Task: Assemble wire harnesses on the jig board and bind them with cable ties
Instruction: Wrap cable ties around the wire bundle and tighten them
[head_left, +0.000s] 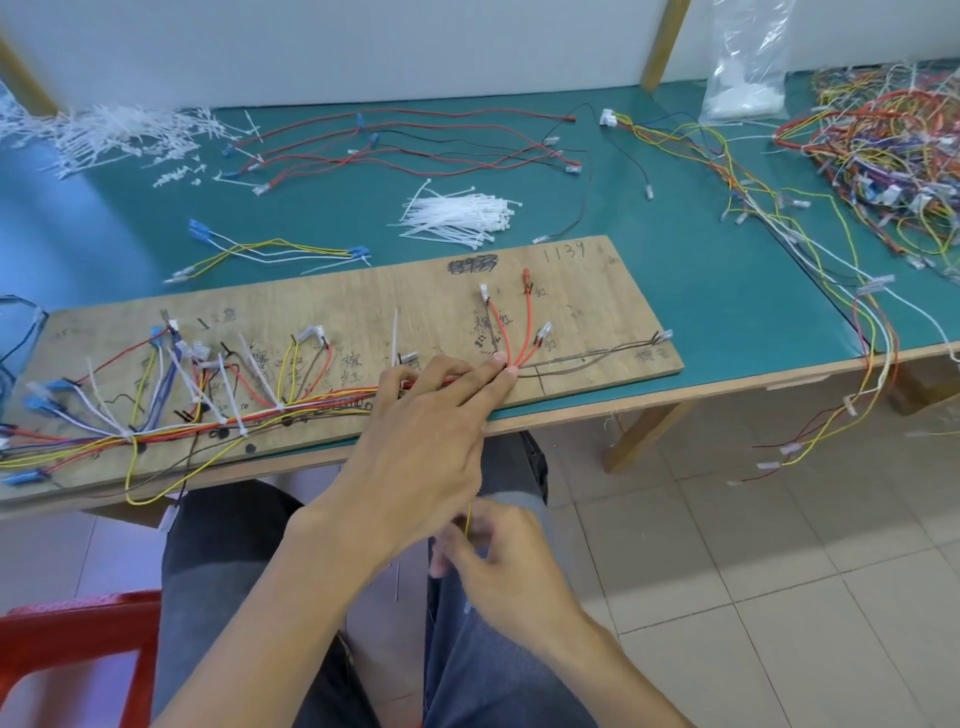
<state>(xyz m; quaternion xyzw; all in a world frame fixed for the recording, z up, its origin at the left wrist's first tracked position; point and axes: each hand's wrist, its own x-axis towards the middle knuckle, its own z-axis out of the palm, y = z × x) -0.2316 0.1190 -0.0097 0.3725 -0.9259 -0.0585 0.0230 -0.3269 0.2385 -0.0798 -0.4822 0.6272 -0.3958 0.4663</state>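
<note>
Number on jig board (597, 312): "1139", handwritten in black near the far right corner.
Mark left of the number: black writing, scribbled over, unreadable.
Other marks: small handwritten characters, too blurred to read.

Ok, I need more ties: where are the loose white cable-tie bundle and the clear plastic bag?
loose white cable-tie bundle (457, 215), head view, middle of the pile.
clear plastic bag (743, 93), head view, its white-filled lower part.

Wire-harness assembly workshop: jig board (363, 312), cable ties (457, 218), tangled wire heap (883, 150).
</note>
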